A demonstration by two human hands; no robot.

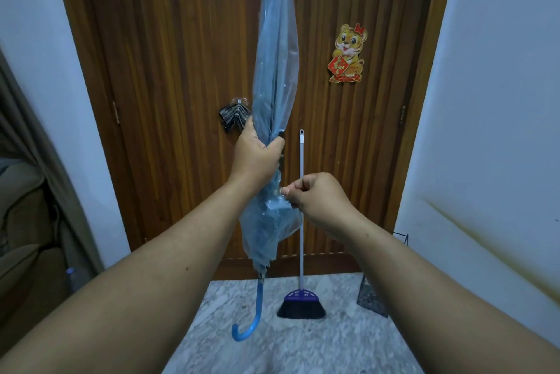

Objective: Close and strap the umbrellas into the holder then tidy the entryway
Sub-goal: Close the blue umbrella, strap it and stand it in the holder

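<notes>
Translucent blue, the folded umbrella (274, 76) hangs upright before the wooden door (181, 70), tip up past the frame's top, hooked handle (248, 322) low over the floor. I see my left hand (257, 158) wrapped round its middle, arm stretched forward. My right hand (315, 195), just below, pinches the canopy's edge with curled fingers. A broom (301, 252) leans on the door beside the umbrella.

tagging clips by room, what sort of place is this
Most likely a home entryway: a wooden door with a tiger decoration, a broom leaning against it, and a closed blue umbrella held upright on a marble-look floor.
</notes>
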